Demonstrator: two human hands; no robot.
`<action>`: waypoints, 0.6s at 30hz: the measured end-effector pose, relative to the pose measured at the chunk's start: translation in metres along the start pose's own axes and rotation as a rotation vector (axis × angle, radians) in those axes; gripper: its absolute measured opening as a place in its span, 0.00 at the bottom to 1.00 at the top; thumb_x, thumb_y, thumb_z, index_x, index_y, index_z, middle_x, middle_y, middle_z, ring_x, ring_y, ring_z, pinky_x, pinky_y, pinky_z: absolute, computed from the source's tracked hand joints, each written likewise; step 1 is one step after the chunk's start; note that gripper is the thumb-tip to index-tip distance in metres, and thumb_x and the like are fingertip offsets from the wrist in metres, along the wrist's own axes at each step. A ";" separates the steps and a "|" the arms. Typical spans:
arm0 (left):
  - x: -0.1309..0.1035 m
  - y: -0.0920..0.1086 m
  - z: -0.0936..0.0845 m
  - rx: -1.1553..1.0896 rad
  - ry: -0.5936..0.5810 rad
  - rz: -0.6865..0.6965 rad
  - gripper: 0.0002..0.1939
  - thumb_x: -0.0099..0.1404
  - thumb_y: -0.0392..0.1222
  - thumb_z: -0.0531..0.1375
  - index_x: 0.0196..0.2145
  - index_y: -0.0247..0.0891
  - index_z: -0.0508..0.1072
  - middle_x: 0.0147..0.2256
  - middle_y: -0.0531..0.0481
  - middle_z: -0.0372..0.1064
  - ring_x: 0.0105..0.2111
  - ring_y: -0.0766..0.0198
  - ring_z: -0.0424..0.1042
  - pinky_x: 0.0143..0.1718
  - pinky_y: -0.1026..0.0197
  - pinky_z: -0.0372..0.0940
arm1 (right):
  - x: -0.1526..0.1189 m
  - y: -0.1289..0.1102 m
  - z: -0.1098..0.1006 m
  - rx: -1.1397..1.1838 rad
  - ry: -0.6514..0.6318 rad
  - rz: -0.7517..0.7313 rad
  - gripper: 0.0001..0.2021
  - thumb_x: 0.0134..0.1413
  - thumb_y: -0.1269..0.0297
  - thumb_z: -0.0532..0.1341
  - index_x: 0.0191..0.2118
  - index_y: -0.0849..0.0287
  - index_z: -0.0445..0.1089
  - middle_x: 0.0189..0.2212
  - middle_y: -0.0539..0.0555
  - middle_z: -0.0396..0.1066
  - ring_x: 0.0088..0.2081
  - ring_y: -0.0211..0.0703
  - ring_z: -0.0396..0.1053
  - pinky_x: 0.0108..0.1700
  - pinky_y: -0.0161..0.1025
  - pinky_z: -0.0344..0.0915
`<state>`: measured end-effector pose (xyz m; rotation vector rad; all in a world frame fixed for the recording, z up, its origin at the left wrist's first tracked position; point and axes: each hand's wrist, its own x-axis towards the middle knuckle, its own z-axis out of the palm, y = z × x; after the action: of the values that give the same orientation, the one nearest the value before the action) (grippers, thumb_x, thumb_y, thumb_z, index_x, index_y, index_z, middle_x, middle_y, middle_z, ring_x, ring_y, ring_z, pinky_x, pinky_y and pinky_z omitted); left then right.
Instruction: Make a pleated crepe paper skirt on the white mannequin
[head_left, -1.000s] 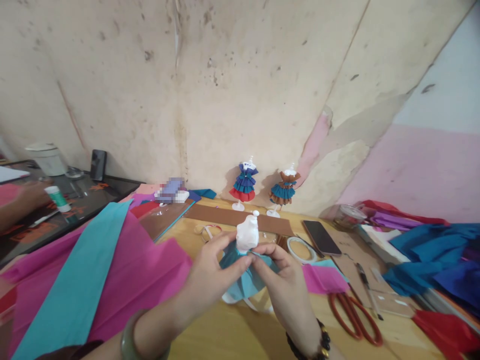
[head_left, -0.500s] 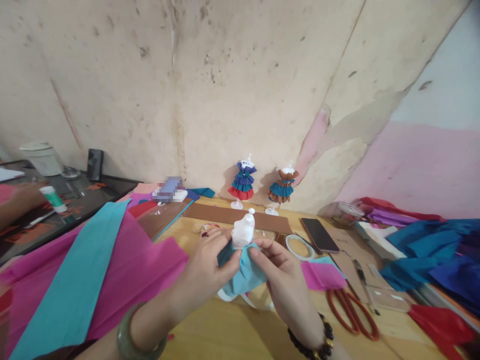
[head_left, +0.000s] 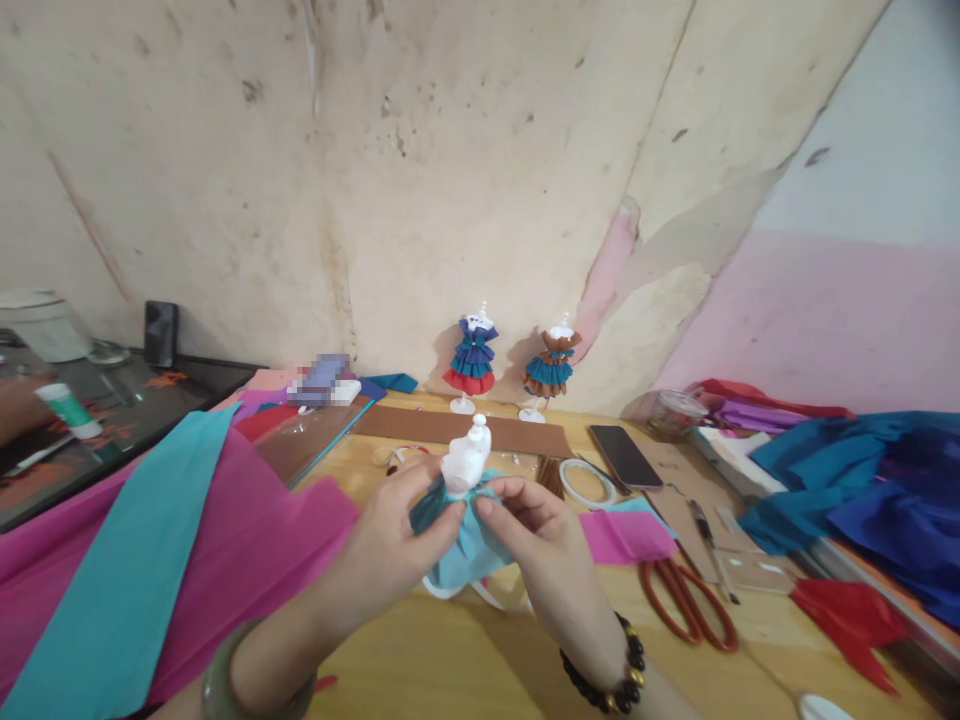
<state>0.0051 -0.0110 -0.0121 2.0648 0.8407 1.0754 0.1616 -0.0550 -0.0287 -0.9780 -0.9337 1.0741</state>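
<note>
A small white dress-form mannequin (head_left: 466, 462) is tilted between my hands, with light blue crepe paper (head_left: 471, 552) gathered round its waist like a skirt. My left hand (head_left: 386, 530) is closed on the skirt's left side, its thumb pressed at the waist just below the white torso. On the other side, my right hand (head_left: 546, 540) pinches the paper's top edge between thumb and fingers. Part of a white loop or rim (head_left: 442, 588) shows under the skirt; the stand is otherwise hidden.
Two dressed mannequins (head_left: 472, 350) stand by the wall. To the right lie red-handled scissors (head_left: 690, 605), a tape roll (head_left: 589, 484), a phone (head_left: 626, 456) and a brush (head_left: 724, 575). Pink crepe paper (head_left: 247, 540) covers the left. A co-worker's arm (head_left: 26, 405) is at far left.
My view has turned slightly right, so the scene sits further left. Both hands stay at the skirt's waist with only slight finger movement. A white round edge has come into view at bottom right.
</note>
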 end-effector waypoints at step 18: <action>0.004 0.005 -0.006 -0.202 -0.076 -0.066 0.17 0.61 0.37 0.60 0.48 0.39 0.75 0.48 0.46 0.77 0.49 0.52 0.74 0.51 0.54 0.69 | -0.002 -0.009 -0.010 -0.223 -0.055 -0.031 0.14 0.46 0.52 0.71 0.28 0.58 0.77 0.24 0.52 0.76 0.26 0.40 0.68 0.30 0.36 0.65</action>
<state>0.0031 -0.0093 -0.0042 1.8842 0.7264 0.9970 0.1724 -0.0602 -0.0237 -1.1172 -1.1277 0.9897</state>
